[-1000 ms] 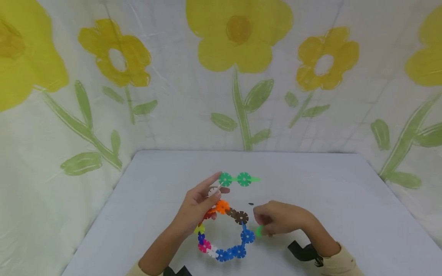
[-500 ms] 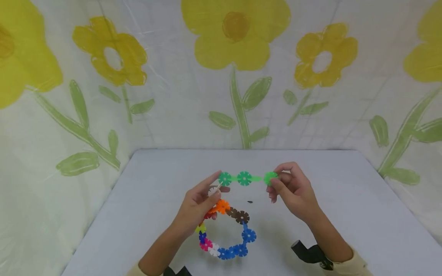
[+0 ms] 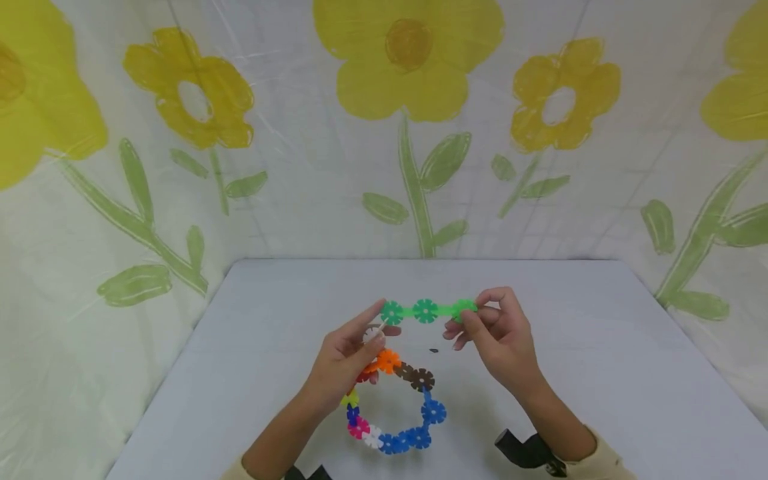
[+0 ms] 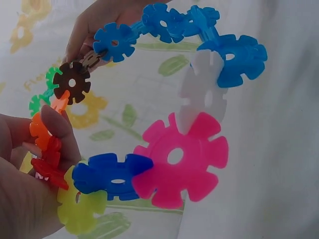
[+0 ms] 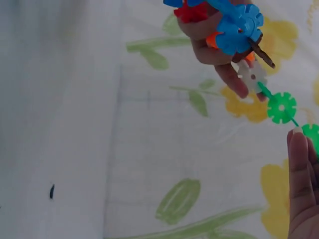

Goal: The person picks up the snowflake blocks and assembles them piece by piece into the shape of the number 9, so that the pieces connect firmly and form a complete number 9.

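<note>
A chain of notched plastic snowflake discs hangs as a ring from my left hand (image 3: 342,357), whose thumb and fingers pinch it near the red and orange discs. Blue discs (image 3: 433,412), a pink disc (image 4: 177,157) and a brown disc (image 4: 72,82) form parts of the loop. From a white disc (image 5: 252,75) near my left fingers, a straight green strand (image 3: 425,311) runs right. My right hand (image 3: 507,340) pinches a bright green disc (image 3: 464,309) between thumb and forefinger, right at the strand's end. Its right part is covered by the fingers.
Below the chain lies a pale table (image 3: 270,300), with a small dark speck (image 3: 434,351) near its middle. A white curtain painted with yellow flowers (image 3: 410,45) stands behind the table. Dark wrist mounts (image 3: 528,450) sit at both sleeves.
My right hand has risen from low beside the blue discs with the green disc, then moved left so the disc meets the strand's end. My left hand holds nearly still.
</note>
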`<state>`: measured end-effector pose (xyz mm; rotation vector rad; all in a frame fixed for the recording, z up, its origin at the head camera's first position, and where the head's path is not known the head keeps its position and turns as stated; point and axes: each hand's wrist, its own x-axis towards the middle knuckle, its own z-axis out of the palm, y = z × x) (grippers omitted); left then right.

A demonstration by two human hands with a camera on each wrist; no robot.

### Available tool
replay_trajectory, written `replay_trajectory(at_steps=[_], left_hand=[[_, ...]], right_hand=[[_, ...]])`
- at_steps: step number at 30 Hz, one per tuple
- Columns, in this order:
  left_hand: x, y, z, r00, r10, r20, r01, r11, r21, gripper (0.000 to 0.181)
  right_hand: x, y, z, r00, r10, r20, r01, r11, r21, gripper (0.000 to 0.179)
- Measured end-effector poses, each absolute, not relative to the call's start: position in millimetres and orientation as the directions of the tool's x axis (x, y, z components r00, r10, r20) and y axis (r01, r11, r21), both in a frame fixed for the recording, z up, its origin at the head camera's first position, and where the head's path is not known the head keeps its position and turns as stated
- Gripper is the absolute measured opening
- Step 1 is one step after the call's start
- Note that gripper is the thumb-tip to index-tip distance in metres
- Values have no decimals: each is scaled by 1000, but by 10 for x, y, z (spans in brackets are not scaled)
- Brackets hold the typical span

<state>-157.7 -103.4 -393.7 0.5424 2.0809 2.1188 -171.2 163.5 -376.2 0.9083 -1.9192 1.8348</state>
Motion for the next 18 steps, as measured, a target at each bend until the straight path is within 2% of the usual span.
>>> replay_trajectory(at_steps=[4, 12, 15, 18], left_hand=[[-1576, -1036, -3951, -926, 338, 167, 166, -31, 986, 52], [-1579, -1035, -3965, -916, 355, 188, 199, -6, 980, 53], [-1579, -1038, -3962, -920, 340, 195, 207, 1, 978, 53], [-1577, -1035, -3961, -922, 330, 203, 214, -5, 977, 54]], right_hand=[[-1700, 1627, -3762, -739, -201, 643, -659, 13, -752, 19], [-1714, 1649, -3749, -685, -222, 694, -722, 80, -687, 22], [-1733, 1648, -3765, -659, -233, 715, -747, 91, -659, 23], [-1760, 1644, -3803, -610, -234, 757, -785, 45, -618, 21]])
